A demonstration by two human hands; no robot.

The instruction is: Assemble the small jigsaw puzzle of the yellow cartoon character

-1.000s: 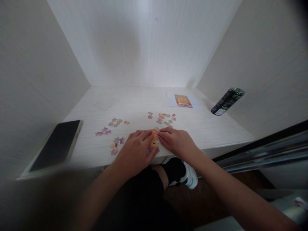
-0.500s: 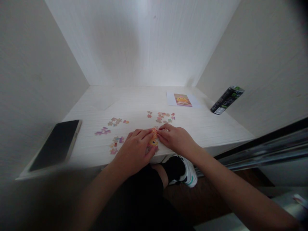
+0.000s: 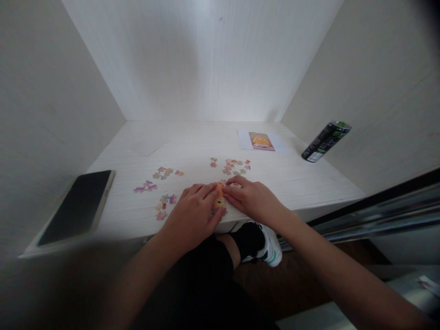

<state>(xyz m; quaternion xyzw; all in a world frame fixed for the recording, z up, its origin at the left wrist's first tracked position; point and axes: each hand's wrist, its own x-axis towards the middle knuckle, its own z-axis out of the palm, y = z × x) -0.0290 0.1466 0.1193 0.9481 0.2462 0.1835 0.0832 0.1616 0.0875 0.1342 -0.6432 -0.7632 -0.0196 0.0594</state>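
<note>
A patch of joined jigsaw pieces, orange and yellow with a dark eye, lies at the shelf's front edge. My left hand grips it from the left, fingers along the top and thumb below. From the right, my right hand pinches a jigsaw piece against the upper part of the patch; the fingertips mostly hide that piece. Loose jigsaw pieces are scattered just beyond my hands. Further groups sit left of my left hand: beige pieces, purple pieces and mixed ones.
A picture card of a yellow character lies at the back right. Beside the right wall stands a dark drink can. A phone-like black slab rests at the left. White walls enclose the shelf on three sides.
Both hands stay at the joined pieces, with only slight finger movement by the right hand. The view has shifted very slightly; the loose pieces lie as before.
</note>
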